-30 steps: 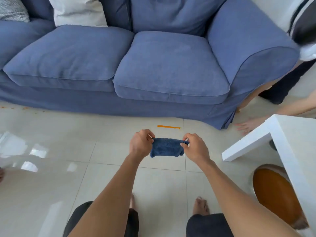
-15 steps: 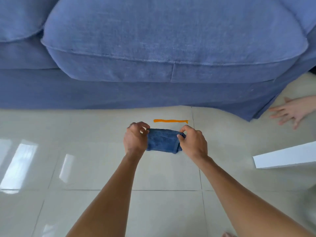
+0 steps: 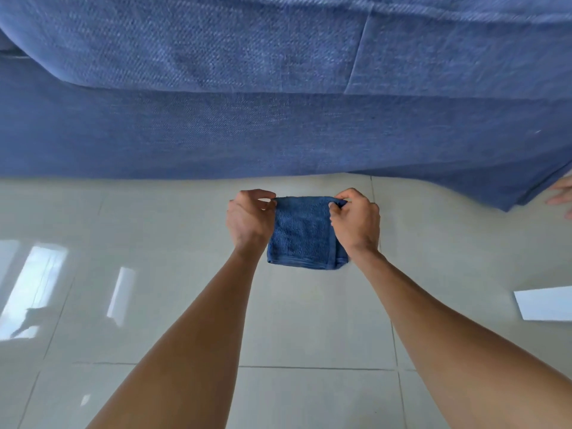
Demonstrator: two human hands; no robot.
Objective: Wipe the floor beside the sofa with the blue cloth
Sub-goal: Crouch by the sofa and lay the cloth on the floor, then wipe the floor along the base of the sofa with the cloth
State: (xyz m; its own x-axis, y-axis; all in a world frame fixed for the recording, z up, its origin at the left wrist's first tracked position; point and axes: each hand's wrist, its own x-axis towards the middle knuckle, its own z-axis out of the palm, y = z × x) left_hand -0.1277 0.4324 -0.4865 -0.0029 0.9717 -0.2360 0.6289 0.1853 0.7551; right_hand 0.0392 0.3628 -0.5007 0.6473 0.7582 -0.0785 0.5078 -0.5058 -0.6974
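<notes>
A folded blue cloth (image 3: 301, 235) lies spread on the glossy tiled floor (image 3: 154, 305), just in front of the blue sofa (image 3: 278, 88). My left hand (image 3: 249, 219) pinches its far left corner. My right hand (image 3: 356, 221) pinches its far right corner. The cloth's near edge rests flat on the tile. The orange mark seen earlier on the floor is hidden, with the cloth over that spot.
The sofa's skirt runs across the whole upper half of the view and ends at the right. Another person's fingers (image 3: 561, 193) rest on the floor by the sofa's right corner. A white table corner (image 3: 544, 303) juts in at the right edge.
My head has dropped much closer to the floor. Both hands have brought the cloth forward and down, and it has unfolded from a bunched strip into a flat square covering the orange mark.
</notes>
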